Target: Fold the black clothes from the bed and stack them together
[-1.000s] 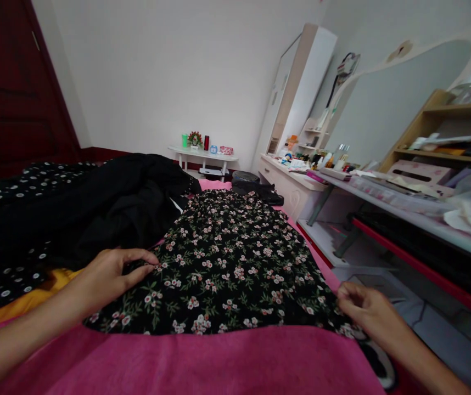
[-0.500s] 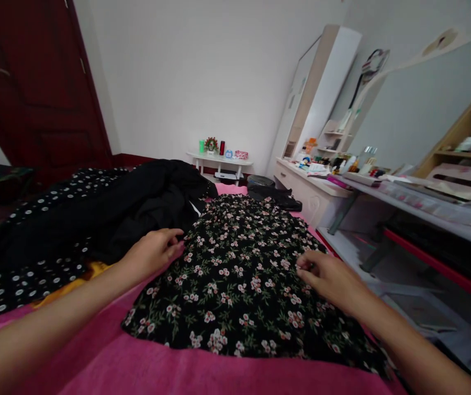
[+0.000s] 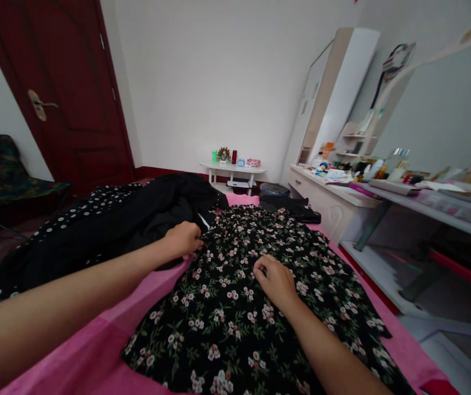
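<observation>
A black dress with small pink and white flowers (image 3: 235, 307) lies spread flat on a pink bed cover (image 3: 95, 351). My left hand (image 3: 184, 240) is closed on the dress's left edge, near its upper part, beside a heap of black clothes. My right hand (image 3: 275, 281) rests on the middle of the dress with its fingers curled and pinching the fabric. Both forearms reach in from the bottom of the view.
A pile of black clothes (image 3: 149, 211) and a black polka-dot garment (image 3: 74, 214) lie on the left of the bed. A white dresser (image 3: 326, 197) and cluttered desk (image 3: 425, 192) run along the right. A dark red door (image 3: 62, 93) and a small white table (image 3: 233, 167) stand behind.
Both hands have moved further up the dress, away from me. My right hand came in from the dress's right edge to its middle. The view has swung left and up.
</observation>
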Tool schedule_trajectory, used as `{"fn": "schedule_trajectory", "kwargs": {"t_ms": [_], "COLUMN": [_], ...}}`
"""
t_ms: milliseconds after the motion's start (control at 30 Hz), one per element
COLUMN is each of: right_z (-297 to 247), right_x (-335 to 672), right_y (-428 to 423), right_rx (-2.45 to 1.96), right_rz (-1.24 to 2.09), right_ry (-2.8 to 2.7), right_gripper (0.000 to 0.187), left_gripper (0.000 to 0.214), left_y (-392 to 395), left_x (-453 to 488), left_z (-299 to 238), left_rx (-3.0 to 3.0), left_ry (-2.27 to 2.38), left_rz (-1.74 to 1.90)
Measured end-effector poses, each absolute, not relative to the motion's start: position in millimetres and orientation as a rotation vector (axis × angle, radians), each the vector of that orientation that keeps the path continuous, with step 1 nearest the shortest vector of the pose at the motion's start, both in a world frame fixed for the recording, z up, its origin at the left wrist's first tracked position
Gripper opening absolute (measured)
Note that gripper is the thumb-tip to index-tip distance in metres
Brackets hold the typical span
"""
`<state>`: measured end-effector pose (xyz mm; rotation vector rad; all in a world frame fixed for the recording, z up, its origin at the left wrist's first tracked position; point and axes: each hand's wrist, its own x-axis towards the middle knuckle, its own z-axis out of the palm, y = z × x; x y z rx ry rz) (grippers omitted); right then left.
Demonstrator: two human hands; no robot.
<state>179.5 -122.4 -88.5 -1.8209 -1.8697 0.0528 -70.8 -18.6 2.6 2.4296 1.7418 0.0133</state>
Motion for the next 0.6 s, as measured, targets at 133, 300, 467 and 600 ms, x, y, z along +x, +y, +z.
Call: {"fn": "schedule_trajectory", "kwargs": {"t_ms": [133,300,467,600], "right_z": [-89.1,-92.9,-93.1,-91.3], "right_x": [180.3,181.3,184.9,187.1], "right_y": [-124.4,-121.5,-123.8,-125.5], "right_rx": [-1.767,-1.744,-1.689,-1.653], "right_rz": [0.109,0.141,0.191,0.224], "right_ry": [-1.873,-1.837,-1.838,-1.843], "right_gripper": [0.012,0.009,0.011,0.013], "left_gripper": [0.019,0.024,0.032,0.033], "left_y": [10.0,53.8,71.3,25.4], "left_x": [-67.1,-43.2,20.9,76.2], "left_z": [62.3,118.6,131.3,111.9], "left_rx": [2.369,2.580,2.635,2.795], "left_ry": [1.850,2.255,1.886,0.779], "left_rz": [0.078,0.316,1.092,1.217]}}
